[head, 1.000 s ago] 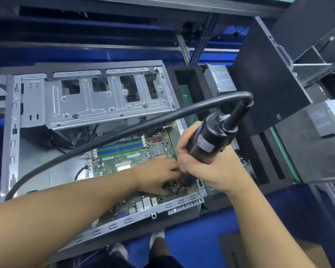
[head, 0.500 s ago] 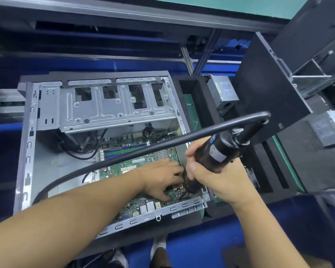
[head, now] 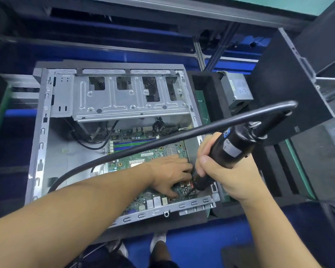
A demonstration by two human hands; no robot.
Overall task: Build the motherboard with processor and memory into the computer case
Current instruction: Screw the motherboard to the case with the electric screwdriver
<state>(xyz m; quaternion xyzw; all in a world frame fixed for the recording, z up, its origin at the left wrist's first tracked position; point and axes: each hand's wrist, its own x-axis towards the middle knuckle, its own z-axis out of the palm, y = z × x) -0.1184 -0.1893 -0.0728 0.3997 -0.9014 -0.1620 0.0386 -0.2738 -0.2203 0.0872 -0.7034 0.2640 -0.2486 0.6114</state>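
A grey computer case lies open on its side. Inside it, on the right half, lies the green motherboard with blue and green memory slots. My left hand rests flat on the board's near right part, fingers spread towards the screwdriver tip. My right hand grips a black electric screwdriver, tilted, its tip down on the board's near right corner. The screwdriver's thick black cable arcs left across the case.
A metal drive cage fills the far part of the case. Black foam trays and a grey power supply stand to the right, with a black panel beyond. My shoes show below on the blue floor.
The view has shifted, so the case sits further right and lower in frame. Both hands and the screwdriver stay at the same corner of the board.
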